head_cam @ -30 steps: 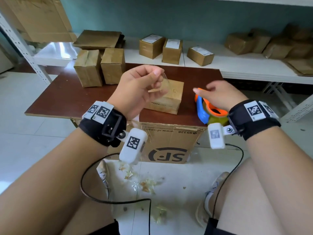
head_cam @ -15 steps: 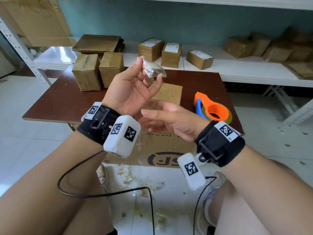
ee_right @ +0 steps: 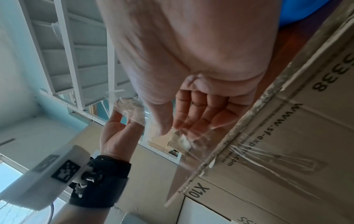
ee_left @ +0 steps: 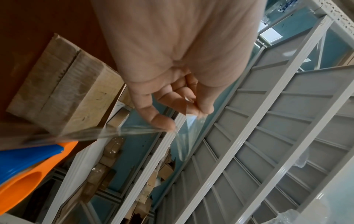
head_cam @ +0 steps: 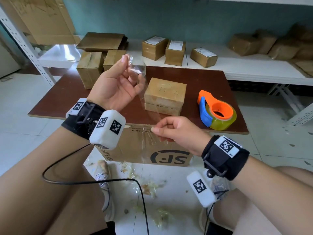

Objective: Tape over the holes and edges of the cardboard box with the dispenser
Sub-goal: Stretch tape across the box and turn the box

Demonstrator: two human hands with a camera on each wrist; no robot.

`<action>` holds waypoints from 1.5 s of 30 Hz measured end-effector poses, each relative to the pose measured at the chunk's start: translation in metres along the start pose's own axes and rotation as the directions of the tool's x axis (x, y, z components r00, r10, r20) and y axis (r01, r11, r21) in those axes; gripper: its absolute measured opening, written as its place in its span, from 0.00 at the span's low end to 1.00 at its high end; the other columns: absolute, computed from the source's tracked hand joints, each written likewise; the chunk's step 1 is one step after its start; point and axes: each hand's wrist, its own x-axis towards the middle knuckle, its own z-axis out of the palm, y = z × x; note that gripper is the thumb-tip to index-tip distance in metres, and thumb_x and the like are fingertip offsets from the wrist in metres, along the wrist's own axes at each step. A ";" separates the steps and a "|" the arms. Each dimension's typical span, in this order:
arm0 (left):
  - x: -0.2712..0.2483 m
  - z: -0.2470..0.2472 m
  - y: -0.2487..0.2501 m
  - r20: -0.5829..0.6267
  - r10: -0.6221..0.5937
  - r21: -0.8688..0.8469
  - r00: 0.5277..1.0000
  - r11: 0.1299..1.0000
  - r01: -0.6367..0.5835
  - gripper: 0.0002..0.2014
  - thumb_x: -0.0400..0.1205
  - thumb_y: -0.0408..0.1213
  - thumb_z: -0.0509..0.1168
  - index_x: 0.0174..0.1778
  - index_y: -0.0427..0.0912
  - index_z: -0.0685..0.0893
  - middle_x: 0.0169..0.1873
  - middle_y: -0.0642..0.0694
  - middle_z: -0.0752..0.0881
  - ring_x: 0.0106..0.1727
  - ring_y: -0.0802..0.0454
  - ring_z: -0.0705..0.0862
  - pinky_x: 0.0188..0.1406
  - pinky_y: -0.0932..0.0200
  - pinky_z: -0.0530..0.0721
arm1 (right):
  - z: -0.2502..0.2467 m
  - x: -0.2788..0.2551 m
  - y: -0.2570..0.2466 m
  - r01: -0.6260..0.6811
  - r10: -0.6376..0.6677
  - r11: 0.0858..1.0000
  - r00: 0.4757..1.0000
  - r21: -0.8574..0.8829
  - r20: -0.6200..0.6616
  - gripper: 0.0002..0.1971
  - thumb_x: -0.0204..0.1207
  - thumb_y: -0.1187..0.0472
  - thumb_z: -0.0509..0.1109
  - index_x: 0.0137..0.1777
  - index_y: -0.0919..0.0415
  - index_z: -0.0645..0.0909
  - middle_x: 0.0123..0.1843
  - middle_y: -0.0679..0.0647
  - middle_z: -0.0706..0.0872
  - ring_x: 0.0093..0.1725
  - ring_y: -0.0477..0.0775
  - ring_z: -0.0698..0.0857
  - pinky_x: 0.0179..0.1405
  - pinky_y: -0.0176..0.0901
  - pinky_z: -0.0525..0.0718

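So your right hand (head_cam: 171, 131) has come off the dispenser (head_cam: 217, 111) and now pinches the low end of that clear tape strip (head_cam: 144, 99), while your left hand (head_cam: 118, 82) pinches the crumpled top end, stretching it out. The cardboard box (head_cam: 165, 95) sits untouched on the brown table (head_cam: 203, 82) just behind, matte and squat, with the glossy orange-and-blue dispenser parked beside it, so this floppy, wrinkly strip looks tangled rather than ready to stick down.

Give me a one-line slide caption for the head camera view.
Left hand and right hand stretch a clear tape strip above the cardboard box; dispenser rests nearby.
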 end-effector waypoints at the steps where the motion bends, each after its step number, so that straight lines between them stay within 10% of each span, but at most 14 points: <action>1: 0.000 -0.002 0.002 -0.005 0.003 0.013 1.000 1.000 -0.003 0.07 0.91 0.38 0.68 0.50 0.44 0.89 0.39 0.51 0.85 0.40 0.58 0.84 0.55 0.51 0.89 | -0.003 -0.004 0.003 -0.009 0.009 1.000 1.000 -0.018 -0.007 0.11 0.79 0.53 0.83 0.51 0.59 0.89 0.39 0.53 0.92 0.39 0.48 0.87 0.44 0.39 0.83; 17: 0.002 -0.025 0.039 -0.072 0.097 0.184 0.993 0.979 -0.083 0.07 0.89 0.36 0.70 0.45 0.44 0.88 0.40 0.50 0.84 0.49 0.52 0.83 0.59 0.52 0.86 | -0.041 -0.033 0.043 -0.030 0.022 0.997 0.994 -0.072 -0.108 0.14 0.74 0.50 0.86 0.49 0.58 0.89 0.41 0.52 0.89 0.43 0.49 0.85 0.51 0.45 0.85; 26: -0.015 0.026 -0.006 0.264 -0.174 -0.024 0.949 0.982 0.187 0.04 0.89 0.35 0.69 0.50 0.41 0.87 0.39 0.51 0.85 0.39 0.58 0.80 0.52 0.56 0.87 | -0.033 -0.024 0.003 0.264 -0.268 0.963 0.961 -0.050 -0.073 0.48 0.55 0.26 0.87 0.76 0.37 0.77 0.77 0.40 0.84 0.78 0.38 0.80 0.78 0.48 0.81; 30: -0.019 0.042 -0.025 0.297 -0.211 -0.123 0.931 0.959 0.256 0.06 0.86 0.34 0.70 0.49 0.37 0.90 0.37 0.48 0.86 0.41 0.59 0.75 0.49 0.53 0.89 | -0.017 -0.015 -0.019 0.266 -0.289 0.948 0.949 0.173 0.127 0.60 0.56 0.27 0.87 0.88 0.48 0.69 0.83 0.48 0.81 0.84 0.43 0.77 0.82 0.48 0.78; 36: -0.013 0.051 -0.020 0.301 -0.142 -0.165 0.943 0.966 0.199 0.04 0.87 0.34 0.69 0.50 0.38 0.87 0.39 0.48 0.85 0.43 0.59 0.75 0.53 0.57 0.85 | 0.004 0.020 -0.017 0.145 -0.111 0.984 0.952 -0.101 0.285 0.23 0.77 0.48 0.84 0.69 0.51 0.86 0.61 0.53 0.96 0.64 0.56 0.93 0.79 0.61 0.82; 45: 0.008 0.002 0.038 0.146 0.016 -0.277 0.989 0.960 0.025 0.06 0.89 0.31 0.69 0.50 0.32 0.88 0.42 0.40 0.92 0.45 0.48 0.88 0.53 0.50 0.89 | 0.008 0.033 -0.022 0.306 -0.262 0.916 0.946 0.260 -0.189 0.12 0.70 0.57 0.84 0.47 0.64 0.88 0.38 0.54 0.93 0.37 0.52 0.91 0.48 0.42 0.92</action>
